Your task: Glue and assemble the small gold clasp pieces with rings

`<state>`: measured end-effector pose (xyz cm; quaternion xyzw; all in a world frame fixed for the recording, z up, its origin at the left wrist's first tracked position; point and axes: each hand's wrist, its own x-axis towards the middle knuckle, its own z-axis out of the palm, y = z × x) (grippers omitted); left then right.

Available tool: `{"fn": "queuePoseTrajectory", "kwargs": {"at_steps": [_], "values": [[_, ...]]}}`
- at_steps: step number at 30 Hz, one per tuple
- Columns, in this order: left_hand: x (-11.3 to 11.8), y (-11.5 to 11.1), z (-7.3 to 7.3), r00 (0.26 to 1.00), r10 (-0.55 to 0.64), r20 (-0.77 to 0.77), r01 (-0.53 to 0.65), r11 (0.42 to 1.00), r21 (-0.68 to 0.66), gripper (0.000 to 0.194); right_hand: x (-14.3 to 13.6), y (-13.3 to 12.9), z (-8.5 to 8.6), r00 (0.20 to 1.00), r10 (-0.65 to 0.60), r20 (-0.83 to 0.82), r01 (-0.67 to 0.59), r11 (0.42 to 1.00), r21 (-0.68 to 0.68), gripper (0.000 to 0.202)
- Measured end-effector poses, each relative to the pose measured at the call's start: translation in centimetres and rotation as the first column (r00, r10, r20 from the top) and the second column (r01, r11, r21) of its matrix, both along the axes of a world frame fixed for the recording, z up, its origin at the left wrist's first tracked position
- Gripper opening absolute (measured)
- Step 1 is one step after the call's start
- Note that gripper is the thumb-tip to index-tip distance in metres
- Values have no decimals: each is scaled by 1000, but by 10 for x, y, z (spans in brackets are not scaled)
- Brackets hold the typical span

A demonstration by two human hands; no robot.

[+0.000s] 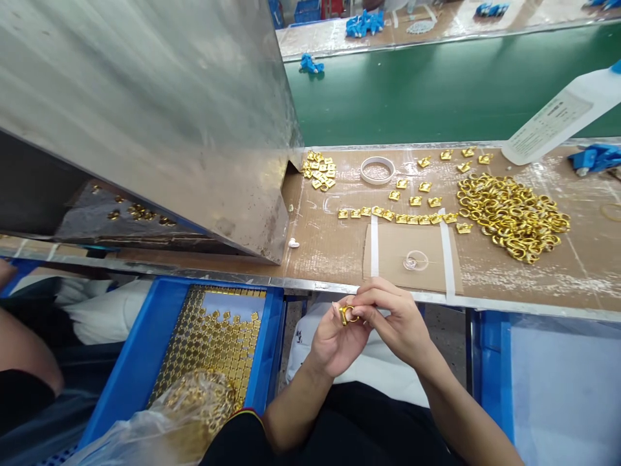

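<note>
Just in front of the table edge, my left hand [338,340] pinches a gold ring [345,315] by its squarish top. My right hand [395,317] comes in from the other side, its thumb and fingers closed on the ring's band. Beyond my hands lies a cardboard pad [405,249] with two white tape strips and a small clear round item [416,261] on it. A row of gold pieces [412,219] runs along the pad's far edge. To the right is a large heap of gold rings [514,217].
A metal housing [194,129] stands at the left. A white bottle [557,120] leans at the right, by the green belt [412,90]. Blue trays [133,362] sit below the table edge; the left one holds gold pieces and a plastic bag. Another person's arm [26,356] is at far left.
</note>
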<state>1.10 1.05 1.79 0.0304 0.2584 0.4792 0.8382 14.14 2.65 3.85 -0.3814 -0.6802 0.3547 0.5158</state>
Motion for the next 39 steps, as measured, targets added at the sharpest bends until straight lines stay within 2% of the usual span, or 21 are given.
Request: {"fn": "queuePoseTrajectory", "kwargs": {"at_steps": [3,7,11,14,18,23,26,30,39], "values": [[-2,2,2,1000,3,29,-3,1000,-15,43,-3,-1,-1,1000,-16,-17,16,999,-31,25],[-6,7,7,999,31,41,-30,999,-40,38,-10,-4,-5,989,-115,-93,107,991,-84,17],[-9,13,11,996,61,72,-53,993,-109,36,-18,-9,-13,981,-177,-77,181,982,46,8],[-9,14,14,996,68,55,-57,982,-182,36,-23,-13,-18,971,-237,-22,237,960,146,14],[-8,14,14,994,75,80,-57,977,-204,33,-28,-15,-20,952,-306,-7,301,933,196,15],[-5,12,7,990,77,116,-58,985,-162,33,-30,-17,-24,951,-308,-12,306,938,162,18],[-5,10,5,992,93,79,-79,982,-172,35,-30,-17,-26,952,-307,-8,304,938,166,20],[-5,9,6,996,90,29,-83,980,-180,39,-30,-17,-25,954,-301,7,294,936,193,20],[-6,9,8,997,52,60,-45,992,-120,41,-29,-22,-25,950,-313,-10,309,932,191,17]]}}
